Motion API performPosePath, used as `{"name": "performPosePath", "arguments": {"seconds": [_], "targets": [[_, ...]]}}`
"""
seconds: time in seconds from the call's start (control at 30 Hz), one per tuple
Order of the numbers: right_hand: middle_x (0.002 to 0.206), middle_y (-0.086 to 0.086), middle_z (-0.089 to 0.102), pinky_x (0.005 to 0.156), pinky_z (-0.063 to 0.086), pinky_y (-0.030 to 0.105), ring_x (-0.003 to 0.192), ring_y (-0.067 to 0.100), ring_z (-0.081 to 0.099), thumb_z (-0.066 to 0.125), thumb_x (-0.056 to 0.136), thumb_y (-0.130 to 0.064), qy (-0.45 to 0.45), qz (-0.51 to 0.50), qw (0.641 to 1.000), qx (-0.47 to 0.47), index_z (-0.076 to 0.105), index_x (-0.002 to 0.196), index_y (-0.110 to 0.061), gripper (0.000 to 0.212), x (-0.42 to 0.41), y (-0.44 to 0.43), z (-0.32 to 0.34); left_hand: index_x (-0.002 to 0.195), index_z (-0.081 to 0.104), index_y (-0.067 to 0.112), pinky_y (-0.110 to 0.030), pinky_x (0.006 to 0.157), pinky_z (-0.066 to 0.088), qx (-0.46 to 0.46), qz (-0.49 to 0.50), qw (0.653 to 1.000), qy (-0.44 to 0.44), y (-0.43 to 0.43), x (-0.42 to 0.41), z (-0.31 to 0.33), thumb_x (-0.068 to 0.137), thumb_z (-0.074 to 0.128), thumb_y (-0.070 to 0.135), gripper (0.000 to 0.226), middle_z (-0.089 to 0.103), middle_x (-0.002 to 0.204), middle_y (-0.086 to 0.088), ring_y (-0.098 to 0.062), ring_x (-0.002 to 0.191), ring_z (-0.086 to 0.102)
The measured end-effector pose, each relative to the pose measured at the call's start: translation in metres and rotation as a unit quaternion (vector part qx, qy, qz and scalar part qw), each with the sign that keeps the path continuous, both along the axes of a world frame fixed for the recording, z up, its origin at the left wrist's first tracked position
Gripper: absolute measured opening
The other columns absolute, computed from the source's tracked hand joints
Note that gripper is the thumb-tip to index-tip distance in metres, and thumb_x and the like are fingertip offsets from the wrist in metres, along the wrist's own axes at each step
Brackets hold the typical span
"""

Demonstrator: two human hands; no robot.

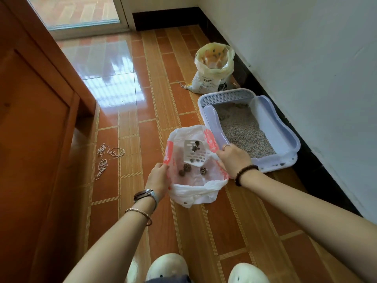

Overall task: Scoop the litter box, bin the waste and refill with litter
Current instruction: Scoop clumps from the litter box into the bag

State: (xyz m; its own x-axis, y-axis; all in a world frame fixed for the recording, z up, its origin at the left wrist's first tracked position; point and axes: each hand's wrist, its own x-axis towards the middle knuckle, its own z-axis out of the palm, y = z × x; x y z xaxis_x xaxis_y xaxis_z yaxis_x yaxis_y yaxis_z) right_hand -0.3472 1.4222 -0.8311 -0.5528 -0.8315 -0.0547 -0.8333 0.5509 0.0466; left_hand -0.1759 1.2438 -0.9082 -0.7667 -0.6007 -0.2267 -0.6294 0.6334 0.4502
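Observation:
A white plastic bag with red print [194, 190] is held open above the floor. My left hand [158, 177] grips its left rim. My right hand [233, 160] holds the handle of a white slotted scoop [194, 153] at the bag's right rim. The scoop is tipped into the bag with dark waste clumps [195, 146] on it, and several clumps [186, 168] lie at the bag's bottom. The pale blue litter box [271, 123] with grey litter [243, 132] stands to the right by the wall. An open litter sack [212, 76] stands behind the box.
A wooden cabinet [36, 123] fills the left side. Tangled string [106, 158] lies on the tiled floor to the left of the bag. A white wall with a dark skirting runs along the right. My two pale shoes [169, 266] are at the bottom edge.

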Motion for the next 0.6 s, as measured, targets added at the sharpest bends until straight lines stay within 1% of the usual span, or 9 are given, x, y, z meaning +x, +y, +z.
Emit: {"name": "performPosePath", "arguments": {"seconds": [0.07, 0.1, 0.17, 0.27, 0.33, 0.37, 0.4, 0.5, 0.6], "targets": [[0.059, 0.01, 0.055, 0.039, 0.046, 0.028, 0.05, 0.027, 0.056, 0.079, 0.051, 0.007, 0.066, 0.037, 0.997, -0.026, 0.068, 0.078, 0.0, 0.029, 0.0006, -0.003, -0.0027, 0.118, 0.059, 0.003, -0.039, 0.087, 0.049, -0.008, 0.001, 1.0, 0.007, 0.0006, -0.0008, -0.0008, 0.087, 0.052, 0.002, 0.032, 0.054, 0.121, -0.01, -0.029, 0.103, 0.057], [0.054, 0.009, 0.055, 0.037, 0.043, 0.026, 0.045, 0.024, 0.053, 0.078, 0.046, 0.008, 0.102, 0.055, 0.993, -0.028, 0.067, 0.068, -0.002, 0.026, 0.0013, -0.0051, -0.0018, 0.119, 0.06, 0.002, -0.039, 0.087, 0.05, -0.01, 0.001, 1.0, 0.013, 0.0008, -0.0013, -0.0008, 0.087, 0.053, 0.001, 0.033, 0.054, 0.123, -0.01, -0.029, 0.104, 0.057], [0.054, 0.008, 0.055, 0.039, 0.041, 0.026, 0.045, 0.022, 0.052, 0.075, 0.048, 0.007, 0.156, 0.092, 0.983, -0.008, 0.065, 0.059, -0.006, 0.02, 0.0049, -0.0084, 0.0008, 0.121, 0.059, 0.003, -0.039, 0.088, 0.05, -0.013, -0.002, 1.0, 0.025, 0.0009, -0.0018, -0.0007, 0.087, 0.054, 0.002, 0.035, 0.054, 0.125, -0.009, -0.028, 0.106, 0.058], [0.057, 0.009, 0.057, 0.041, 0.038, 0.026, 0.045, 0.022, 0.052, 0.073, 0.056, 0.006, 0.197, 0.135, 0.971, -0.004, 0.066, 0.06, -0.007, 0.015, 0.0081, -0.0097, 0.0027, 0.126, 0.057, 0.004, -0.036, 0.089, 0.049, -0.012, 0.0, 0.999, 0.039, 0.0003, -0.0015, 0.0003, 0.087, 0.055, 0.004, 0.039, 0.054, 0.126, -0.008, -0.027, 0.107, 0.058], [0.059, 0.01, 0.058, 0.04, 0.039, 0.026, 0.043, 0.021, 0.052, 0.063, 0.069, 0.004, 0.204, 0.149, 0.967, -0.027, 0.067, 0.062, -0.006, 0.012, 0.0079, -0.0092, 0.0012, 0.127, 0.057, 0.004, -0.035, 0.089, 0.048, -0.011, 0.002, 0.999, 0.047, 0.0003, -0.0016, 0.0003, 0.088, 0.055, 0.004, 0.039, 0.054, 0.126, -0.008, -0.027, 0.107, 0.057], [0.059, 0.01, 0.058, 0.04, 0.038, 0.026, 0.043, 0.021, 0.052, 0.057, 0.074, 0.002, 0.21, 0.155, 0.965, -0.041, 0.068, 0.063, -0.005, 0.018, 0.0079, -0.0095, 0.0004, 0.127, 0.057, 0.004, -0.035, 0.09, 0.048, -0.011, 0.003, 0.999, 0.051, 0.0002, -0.0018, 0.0003, 0.088, 0.055, 0.004, 0.039, 0.054, 0.127, -0.008, -0.027, 0.108, 0.057], [0.059, 0.01, 0.058, 0.039, 0.038, 0.025, 0.042, 0.021, 0.052, 0.056, 0.075, 0.003, 0.214, 0.156, 0.963, -0.046, 0.068, 0.064, -0.005, 0.018, 0.0081, -0.0097, 0.0014, 0.127, 0.057, 0.004, -0.036, 0.09, 0.049, -0.01, 0.004, 0.999, 0.053, 0.0002, -0.0019, 0.0001, 0.088, 0.055, 0.004, 0.039, 0.054, 0.127, -0.008, -0.027, 0.108, 0.057], [0.061, 0.009, 0.059, 0.039, 0.038, 0.025, 0.042, 0.02, 0.052, 0.069, 0.065, 0.003, 0.231, 0.169, 0.957, -0.047, 0.07, 0.067, -0.006, 0.01, 0.007, -0.0101, -0.001, 0.126, 0.057, 0.004, -0.038, 0.09, 0.05, -0.006, 0.006, 0.998, 0.057, -0.0002, -0.0013, -0.0008, 0.088, 0.056, 0.004, 0.038, 0.054, 0.126, -0.008, -0.027, 0.107, 0.057], [0.062, 0.008, 0.06, 0.039, 0.038, 0.024, 0.042, 0.02, 0.052, 0.058, 0.072, 0.005, 0.238, 0.164, 0.955, -0.066, 0.072, 0.069, -0.007, 0.018, 0.008, -0.0082, -0.0008, 0.125, 0.058, 0.004, -0.038, 0.089, 0.05, -0.002, 0.011, 0.998, 0.065, -0.0005, 0.0, -0.0005, 0.087, 0.059, 0.006, 0.038, 0.055, 0.124, -0.006, -0.026, 0.105, 0.058]]}}
